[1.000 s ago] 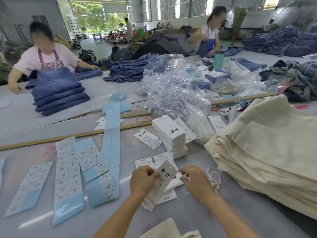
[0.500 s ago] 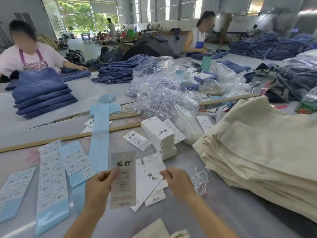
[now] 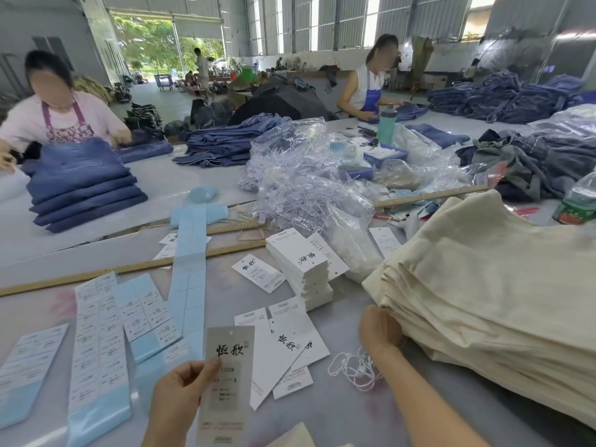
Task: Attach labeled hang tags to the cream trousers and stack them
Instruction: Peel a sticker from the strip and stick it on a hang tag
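My left hand (image 3: 182,393) pinches one white hang tag (image 3: 227,382) with black characters, held upright near the bottom of the view. My right hand (image 3: 380,330) reaches into the near left corner of the tall stack of folded cream trousers (image 3: 490,285), its fingers tucked in among the layers. Loose hang tags (image 3: 290,343) lie on the table between my hands. A neat stack of blank tags (image 3: 303,266) stands behind them. White loop strings (image 3: 354,369) lie beside my right wrist.
Sheets of blue-backed stickers (image 3: 106,324) and a long blue backing strip (image 3: 190,253) cover the table's left. A clear bag of plastic fasteners (image 3: 300,188) and wooden rulers (image 3: 135,269) lie behind. Two people fold blue jeans (image 3: 84,188) across the table. A bottle (image 3: 577,201) stands at right.
My right hand let go of the tags on the table and moved right to the corner of the cream trouser stack. My left hand lifted one tag away and holds it upright.
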`<state>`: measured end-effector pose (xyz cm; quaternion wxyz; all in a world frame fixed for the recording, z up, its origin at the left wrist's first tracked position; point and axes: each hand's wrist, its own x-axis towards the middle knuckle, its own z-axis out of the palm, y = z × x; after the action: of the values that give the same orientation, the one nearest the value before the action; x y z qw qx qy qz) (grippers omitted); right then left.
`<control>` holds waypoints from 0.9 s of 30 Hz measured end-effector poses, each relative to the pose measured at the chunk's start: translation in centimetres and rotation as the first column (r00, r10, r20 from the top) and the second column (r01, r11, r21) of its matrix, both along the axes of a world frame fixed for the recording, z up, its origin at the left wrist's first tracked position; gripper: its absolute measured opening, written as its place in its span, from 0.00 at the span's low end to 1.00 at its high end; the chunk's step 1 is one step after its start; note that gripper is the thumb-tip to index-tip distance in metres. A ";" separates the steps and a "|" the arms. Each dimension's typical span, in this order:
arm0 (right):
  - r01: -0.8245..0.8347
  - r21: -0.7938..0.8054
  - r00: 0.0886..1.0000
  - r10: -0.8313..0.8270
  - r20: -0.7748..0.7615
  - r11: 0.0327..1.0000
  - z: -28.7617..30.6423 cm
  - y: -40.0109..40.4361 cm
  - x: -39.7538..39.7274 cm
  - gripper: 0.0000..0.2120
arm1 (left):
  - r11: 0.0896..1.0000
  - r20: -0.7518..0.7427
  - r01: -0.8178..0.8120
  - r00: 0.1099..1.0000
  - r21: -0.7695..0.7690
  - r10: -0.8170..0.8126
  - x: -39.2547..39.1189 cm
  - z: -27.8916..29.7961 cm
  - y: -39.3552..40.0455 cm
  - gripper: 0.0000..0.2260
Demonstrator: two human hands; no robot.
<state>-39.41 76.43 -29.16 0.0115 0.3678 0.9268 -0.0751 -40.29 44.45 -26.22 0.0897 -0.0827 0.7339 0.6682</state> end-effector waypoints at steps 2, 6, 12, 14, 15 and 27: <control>-0.029 -0.048 0.999 0.029 -0.020 0.998 0.1 -0.1 0.0 0.11 | 1.000 0.004 -0.016 1.000 0.001 0.016 0.1 0.0 -0.4 0.07; -0.137 -0.202 0.980 0.102 -0.173 0.970 -0.1 0.3 0.4 0.09 | 0.999 -0.010 -0.041 0.999 0.001 0.041 0.3 0.4 -1.2 0.07; -0.457 -0.168 0.875 0.407 -0.264 0.873 0.8 -0.2 2.0 0.06 | 0.999 0.011 -0.028 1.000 0.021 0.028 0.8 0.2 -1.1 0.07; -0.547 -0.191 0.837 0.529 -0.139 0.815 0.9 -1.1 2.1 0.05 | 0.999 0.029 -0.019 0.999 0.030 0.018 1.0 0.1 -0.7 0.07; -0.574 -0.184 0.817 0.572 -0.073 0.798 0.9 -1.6 2.0 0.05 | 0.999 0.037 -0.016 0.999 0.033 0.014 1.1 0.1 -0.5 0.07; -0.619 -0.557 0.781 0.364 -0.507 0.554 5.4 -4.9 0.8 0.13 | 0.959 0.102 0.103 0.986 0.262 -0.134 1.3 1.5 1.3 0.08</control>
<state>-38.57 71.51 -23.76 0.0135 0.0378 0.8799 -0.4734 -39.02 45.78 -24.76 0.1828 -0.0658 0.6385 0.7447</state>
